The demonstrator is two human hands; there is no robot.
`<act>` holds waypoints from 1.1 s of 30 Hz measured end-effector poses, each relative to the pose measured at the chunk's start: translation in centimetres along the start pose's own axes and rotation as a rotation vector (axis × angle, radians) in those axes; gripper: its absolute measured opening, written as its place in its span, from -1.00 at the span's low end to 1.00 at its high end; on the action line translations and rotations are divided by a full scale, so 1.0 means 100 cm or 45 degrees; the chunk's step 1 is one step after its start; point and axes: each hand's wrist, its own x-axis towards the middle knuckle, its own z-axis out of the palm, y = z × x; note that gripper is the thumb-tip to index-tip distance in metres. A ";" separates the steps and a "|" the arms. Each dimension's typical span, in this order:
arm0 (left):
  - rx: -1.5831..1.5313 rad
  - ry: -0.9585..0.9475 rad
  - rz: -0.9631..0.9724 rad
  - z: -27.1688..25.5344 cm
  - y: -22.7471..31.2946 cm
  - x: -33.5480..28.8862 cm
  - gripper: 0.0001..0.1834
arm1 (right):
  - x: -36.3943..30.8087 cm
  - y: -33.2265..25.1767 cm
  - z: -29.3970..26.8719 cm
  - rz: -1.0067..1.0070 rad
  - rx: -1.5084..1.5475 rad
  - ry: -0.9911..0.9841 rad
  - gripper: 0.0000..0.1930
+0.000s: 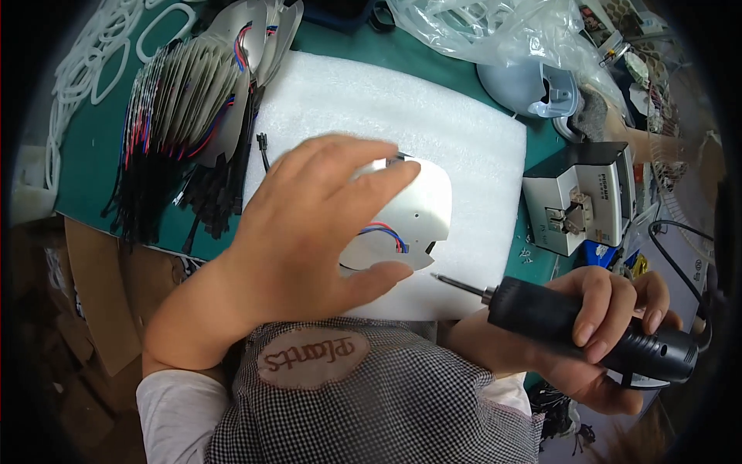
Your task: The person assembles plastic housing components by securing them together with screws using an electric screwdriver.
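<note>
My left hand (297, 220) hovers over a thin white plate (429, 197), its thumb and fingers spread apart and hiding much of the plate's left side. Red and blue wires (384, 227) run across the plate to a small connector. A white foam sheet (479, 147) lies under it. In my right hand (607, 321) is a black electric screwdriver (533, 313), its fingers wrapped round the body. The steel bit points left, its tip just off the plate's lower right edge. Whether my left hand touches the plate is hard to see.
At the left stands a row of similar plates (182, 100) with dangling black cables. A screw dispenser (550, 197) sits right of the foam. Behind are a grey-blue plastic housing (514, 87) and a clear plastic bag (479, 27). The tool's cord (684, 226) loops at the right.
</note>
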 end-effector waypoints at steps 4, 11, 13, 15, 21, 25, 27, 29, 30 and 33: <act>0.246 -0.215 -0.114 0.011 -0.002 0.008 0.04 | 0.001 0.009 -0.003 -0.151 -0.178 0.031 -0.34; 0.224 -0.351 -0.216 0.024 -0.005 0.010 0.20 | -0.004 0.027 -0.014 -0.066 -0.185 -0.094 -0.27; 0.183 -0.341 -0.212 0.025 -0.005 0.011 0.19 | -0.005 0.029 -0.017 -0.048 -0.190 -0.096 -0.26; 0.150 -0.327 -0.214 0.025 -0.005 0.011 0.18 | -0.006 0.034 -0.017 -0.043 -0.194 -0.084 -0.25; 0.179 -0.344 -0.192 0.027 -0.004 0.014 0.16 | -0.006 0.037 -0.024 0.016 -0.238 -0.158 -0.23; 0.199 -0.376 -0.210 0.027 -0.004 0.014 0.16 | -0.008 0.042 -0.025 -0.026 -0.186 -0.123 -0.21; 0.205 -0.384 -0.210 0.026 -0.004 0.015 0.17 | -0.009 0.044 -0.023 -0.035 -0.204 -0.118 -0.21; 0.231 -0.400 -0.217 0.026 -0.003 0.015 0.17 | -0.009 0.045 -0.023 -0.039 -0.215 -0.115 -0.21; 0.234 -0.398 -0.221 0.025 -0.004 0.015 0.17 | -0.009 0.046 -0.023 -0.033 -0.222 -0.129 -0.20; 0.194 -0.381 -0.198 0.025 -0.006 0.014 0.17 | -0.009 0.049 -0.020 -0.032 -0.231 -0.145 -0.19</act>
